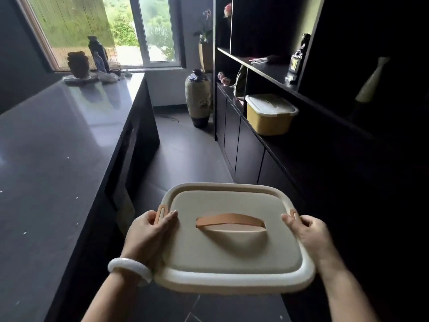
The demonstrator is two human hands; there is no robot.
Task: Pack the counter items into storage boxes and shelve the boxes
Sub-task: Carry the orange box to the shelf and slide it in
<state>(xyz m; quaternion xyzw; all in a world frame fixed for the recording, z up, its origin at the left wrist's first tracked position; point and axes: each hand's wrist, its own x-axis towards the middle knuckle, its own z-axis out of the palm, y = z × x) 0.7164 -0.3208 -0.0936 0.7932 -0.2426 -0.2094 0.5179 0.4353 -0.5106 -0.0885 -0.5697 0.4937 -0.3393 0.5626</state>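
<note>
Gripping one cream box [232, 247]: left hand [148, 235], right hand [311, 231]; one yellow box [269, 117] shelved.

The dark glossy tabletop [58, 140] runs along the left towards the window; at its far end sits a small cluster: a flat dish [80, 79] bearing a brown craggy ornament [79, 63], a tall dark figurine [97, 52] just behind, and some pale stones [108, 77] beside them; across the aisle the dark shelf unit [278, 84] carries a yellow storage box [270, 115] with a pale lid on its lower ledge, pink flowers [223, 78] further along the same ledge, and a small framed object [295, 63] on the shelf above; on the grey floor [181, 145] between them a tall ceramic vase [199, 97] stands upright against the far wall.
</note>
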